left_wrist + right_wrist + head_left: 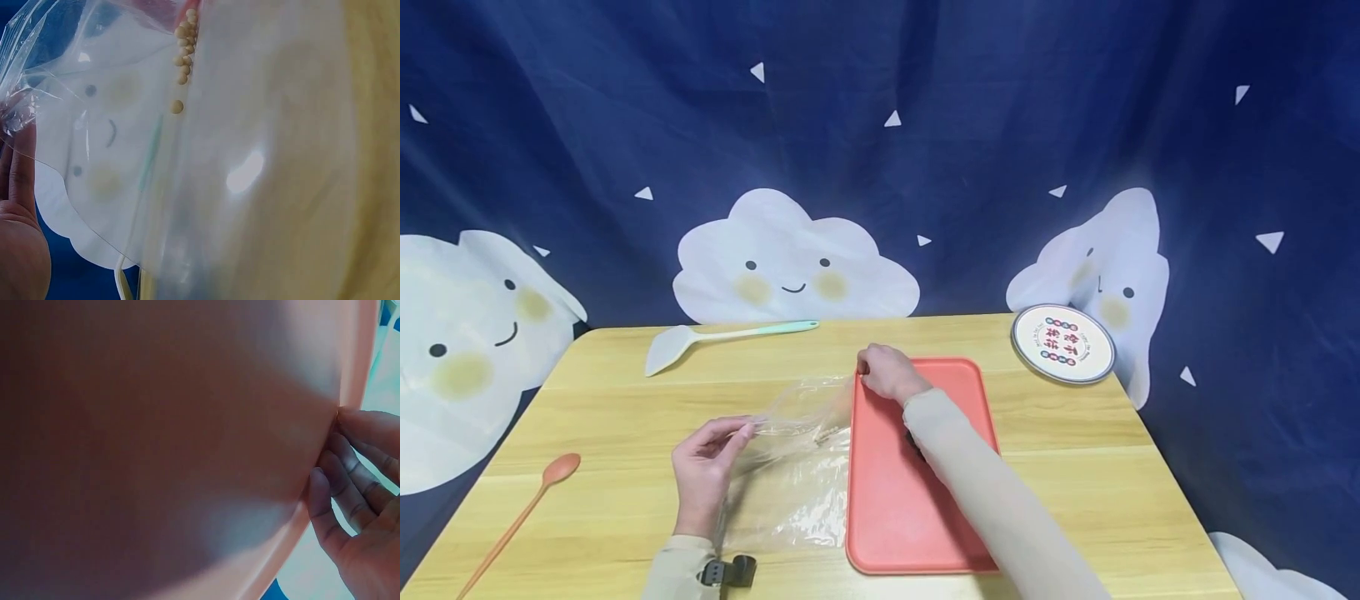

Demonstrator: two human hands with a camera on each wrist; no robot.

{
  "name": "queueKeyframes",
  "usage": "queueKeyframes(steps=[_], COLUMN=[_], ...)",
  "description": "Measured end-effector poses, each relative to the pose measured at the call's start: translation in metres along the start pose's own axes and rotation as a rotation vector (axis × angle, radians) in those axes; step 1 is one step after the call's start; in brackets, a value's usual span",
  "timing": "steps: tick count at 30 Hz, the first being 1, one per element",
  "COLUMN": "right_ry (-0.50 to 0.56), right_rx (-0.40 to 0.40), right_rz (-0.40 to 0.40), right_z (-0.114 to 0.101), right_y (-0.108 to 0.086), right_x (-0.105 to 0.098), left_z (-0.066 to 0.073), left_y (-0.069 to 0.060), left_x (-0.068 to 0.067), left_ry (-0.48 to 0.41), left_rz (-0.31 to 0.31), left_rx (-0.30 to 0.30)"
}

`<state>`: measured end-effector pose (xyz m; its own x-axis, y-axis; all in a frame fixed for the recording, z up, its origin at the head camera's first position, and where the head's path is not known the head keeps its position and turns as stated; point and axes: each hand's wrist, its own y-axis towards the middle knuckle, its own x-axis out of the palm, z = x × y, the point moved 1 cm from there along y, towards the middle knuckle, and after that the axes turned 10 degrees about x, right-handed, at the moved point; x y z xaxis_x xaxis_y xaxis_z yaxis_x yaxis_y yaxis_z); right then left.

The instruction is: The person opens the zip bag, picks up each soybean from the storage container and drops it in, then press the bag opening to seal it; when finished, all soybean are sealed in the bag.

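A clear plastic bag (816,492) lies left of a red tray (895,508), its upper edge lifted. Between thumb and fingers my left hand (707,467) pinches that edge. Several round beige beans (183,42) show through the film in the left wrist view, along a fold of the bag. My right hand (891,373) reaches over the tray to its far left corner. In the right wrist view its fingertips (320,481) gather against the inner side of the rim, bent toward each other; whether a small thing sits between them is hidden.
A white spatula with a mint handle (730,333) lies along the table's back edge. An orange spoon (553,475) is at the left. At the back right corner stands a round plate (1063,343) with red lettering. Behind the table hangs a blue curtain (820,150).
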<state>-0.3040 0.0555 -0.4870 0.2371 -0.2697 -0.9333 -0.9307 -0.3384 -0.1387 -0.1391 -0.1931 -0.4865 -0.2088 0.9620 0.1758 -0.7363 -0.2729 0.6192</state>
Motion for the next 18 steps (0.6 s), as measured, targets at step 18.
queueKeyframes(steps=[18], right_ry=[-0.065], right_rx=[-0.062], right_rz=[-0.014], right_z=[-0.0017], right_y=[0.0051], right_x=[0.0005], left_z=[-0.0003], left_y=[0.0024], left_x=[0.003], left_ry=[-0.082], left_rz=[-0.019], left_rx=[0.102])
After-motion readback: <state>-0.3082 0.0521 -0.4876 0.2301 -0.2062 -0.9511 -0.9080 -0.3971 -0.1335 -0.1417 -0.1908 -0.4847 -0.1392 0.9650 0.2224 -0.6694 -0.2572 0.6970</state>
